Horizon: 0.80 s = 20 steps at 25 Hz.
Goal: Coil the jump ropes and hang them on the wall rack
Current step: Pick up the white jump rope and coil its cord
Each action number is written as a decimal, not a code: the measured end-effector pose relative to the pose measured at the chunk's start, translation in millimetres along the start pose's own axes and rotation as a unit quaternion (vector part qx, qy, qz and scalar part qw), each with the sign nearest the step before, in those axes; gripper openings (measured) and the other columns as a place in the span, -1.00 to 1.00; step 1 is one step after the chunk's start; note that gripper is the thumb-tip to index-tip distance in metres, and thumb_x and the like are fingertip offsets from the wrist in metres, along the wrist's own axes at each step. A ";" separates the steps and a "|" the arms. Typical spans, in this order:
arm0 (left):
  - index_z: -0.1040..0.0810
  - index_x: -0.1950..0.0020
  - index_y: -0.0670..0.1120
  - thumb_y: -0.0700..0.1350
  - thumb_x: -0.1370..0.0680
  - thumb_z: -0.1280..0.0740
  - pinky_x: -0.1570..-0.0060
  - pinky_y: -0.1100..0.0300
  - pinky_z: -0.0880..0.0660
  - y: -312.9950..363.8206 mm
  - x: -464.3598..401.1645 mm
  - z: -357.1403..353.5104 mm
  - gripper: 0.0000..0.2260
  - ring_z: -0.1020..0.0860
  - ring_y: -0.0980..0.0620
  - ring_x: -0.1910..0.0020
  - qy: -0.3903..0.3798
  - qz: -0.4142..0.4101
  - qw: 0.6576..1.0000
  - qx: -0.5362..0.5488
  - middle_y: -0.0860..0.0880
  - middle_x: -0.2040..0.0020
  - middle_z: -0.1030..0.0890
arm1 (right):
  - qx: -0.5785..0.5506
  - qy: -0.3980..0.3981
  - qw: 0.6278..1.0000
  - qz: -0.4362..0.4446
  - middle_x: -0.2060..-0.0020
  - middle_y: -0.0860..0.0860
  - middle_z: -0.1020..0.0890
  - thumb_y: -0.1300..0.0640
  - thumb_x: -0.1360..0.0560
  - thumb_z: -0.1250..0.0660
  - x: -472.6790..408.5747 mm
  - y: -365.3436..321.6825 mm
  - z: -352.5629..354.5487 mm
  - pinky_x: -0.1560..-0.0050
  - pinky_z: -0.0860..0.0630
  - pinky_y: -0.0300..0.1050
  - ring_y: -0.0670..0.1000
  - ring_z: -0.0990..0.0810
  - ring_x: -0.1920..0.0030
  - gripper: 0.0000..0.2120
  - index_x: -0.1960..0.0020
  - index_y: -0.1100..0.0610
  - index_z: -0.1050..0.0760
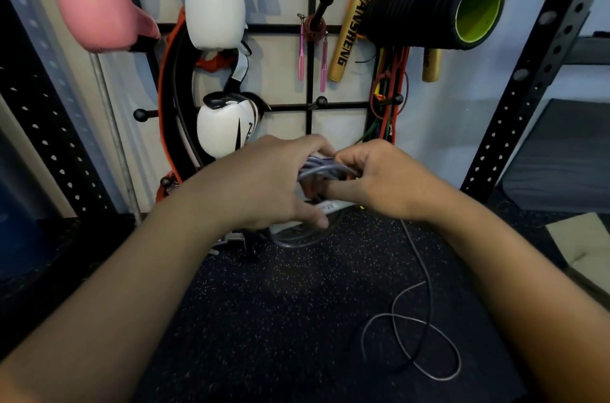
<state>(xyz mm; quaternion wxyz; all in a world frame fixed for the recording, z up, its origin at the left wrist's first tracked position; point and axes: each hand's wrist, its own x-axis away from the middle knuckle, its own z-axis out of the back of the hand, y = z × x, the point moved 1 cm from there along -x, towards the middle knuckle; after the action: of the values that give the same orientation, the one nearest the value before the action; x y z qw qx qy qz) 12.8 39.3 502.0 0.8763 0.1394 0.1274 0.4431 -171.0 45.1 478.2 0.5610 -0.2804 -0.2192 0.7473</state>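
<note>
— What are the person's hands doing?

— Both are meeting in front of the wall rack. The left hand is curling its fingers around a bundle of grey jump rope, and the right hand is pinching the same bundle from the other side. So both are grasping the rope, neither is hanging loose.

— And where is the rest of that rope lying?

— A loose tail is trailing down from under the right hand and is looping across the dark speckled floor mat. A white handle with lettering is showing just below the hands; the lettering is too blurred to read.

— Is anything hanging on the rack?

— A rope with pink handles is hanging coiled from a black peg near the middle. White boxing gloves are sitting to the left, with a pink glove further left. A black foam roller with a green core is sticking out on the right, beside gold sticks and coloured bands.
</note>
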 end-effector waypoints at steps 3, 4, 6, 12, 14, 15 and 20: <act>-0.54 -0.16 0.17 0.12 -0.29 -0.65 0.25 0.19 -0.47 -1.3 -4.5 -4.9 -0.48 -0.59 0.19 0.20 -0.002 0.036 0.999 0.028 0.14 0.10 -0.68 | -0.009 0.008 1.000 -0.012 0.50 -0.09 -0.47 0.01 -0.46 -0.55 1.6 5.8 1.8 0.41 -0.33 -0.12 -0.14 -0.36 0.51 -0.75 0.30 0.06 -0.56; -0.50 -0.16 0.21 0.11 -0.29 -0.65 0.24 0.18 -0.48 -2.1 -3.8 -4.8 -0.47 -0.60 0.20 0.19 -0.009 0.041 0.998 0.047 0.15 0.10 -0.68 | 0.002 0.012 1.000 -0.013 0.49 -0.08 -0.49 0.00 -0.46 -0.54 1.8 7.2 1.5 0.40 -0.35 -0.11 -0.13 -0.38 0.50 -0.77 0.27 0.07 -0.58; -0.44 -0.16 0.24 0.17 -0.28 -0.64 0.13 0.13 -0.54 -2.1 -0.5 -3.2 -0.44 -0.62 0.21 0.15 -0.027 0.040 0.996 0.079 0.18 0.07 -0.68 | 0.026 0.010 1.000 -0.012 0.45 -0.05 -0.52 -0.02 -0.46 -0.53 1.2 7.4 0.1 0.38 -0.38 -0.06 -0.10 -0.41 0.46 -0.77 0.24 0.10 -0.61; -0.40 -0.26 0.21 0.23 -0.22 -0.64 0.04 0.12 -0.55 5.1 -2.1 -9.6 -0.30 -0.58 0.13 0.01 -0.006 0.037 0.999 -0.005 0.16 -0.06 -0.60 | 0.033 -0.005 0.999 -0.013 0.39 0.00 -0.61 -0.01 -0.43 -0.55 -1.0 3.3 0.4 0.39 -0.37 -0.10 -0.18 -0.42 0.51 -0.81 0.15 0.10 -0.65; -0.51 -0.14 0.22 0.16 -0.25 -0.66 0.18 0.23 -0.50 -0.6 -6.4 -15.3 -0.45 -0.59 0.21 0.15 -0.006 0.035 0.998 0.048 0.17 0.08 -0.64 | -0.006 -0.027 0.999 -0.034 0.35 0.01 -0.61 -0.03 -0.40 -0.58 0.4 3.9 5.0 0.42 -0.31 -0.14 -0.18 -0.37 0.54 -0.71 0.07 0.10 -0.55; -0.56 -0.05 0.22 0.13 -0.26 -0.66 0.24 0.25 -0.50 -4.1 -8.3 -17.6 -0.55 -0.60 0.24 0.22 -0.018 0.035 0.995 0.095 0.16 0.15 -0.67 | -0.039 -0.045 0.997 -0.047 0.33 0.03 -0.60 -0.02 -0.41 -0.59 1.6 3.6 8.0 0.46 -0.28 -0.16 -0.17 -0.35 0.56 -0.67 0.03 0.08 -0.50; -0.69 -0.04 0.05 0.00 -0.34 -0.63 0.41 0.28 -0.48 -23.2 -9.2 -24.3 -0.69 -0.55 0.20 0.43 -0.053 0.000 0.967 0.250 0.02 0.16 -0.74 | -0.126 -0.089 0.988 -0.021 0.34 0.04 -0.50 -0.03 -0.52 -0.49 6.6 2.9 15.1 0.50 -0.23 -0.22 -0.09 -0.34 0.50 -0.70 -0.09 0.13 -0.51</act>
<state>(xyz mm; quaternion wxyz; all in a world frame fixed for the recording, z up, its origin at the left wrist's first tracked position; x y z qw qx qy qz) 16.2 21.9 472.0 0.8193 0.3773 0.1874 0.3888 -184.6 50.5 486.4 0.5154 -0.2764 -0.3665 0.7236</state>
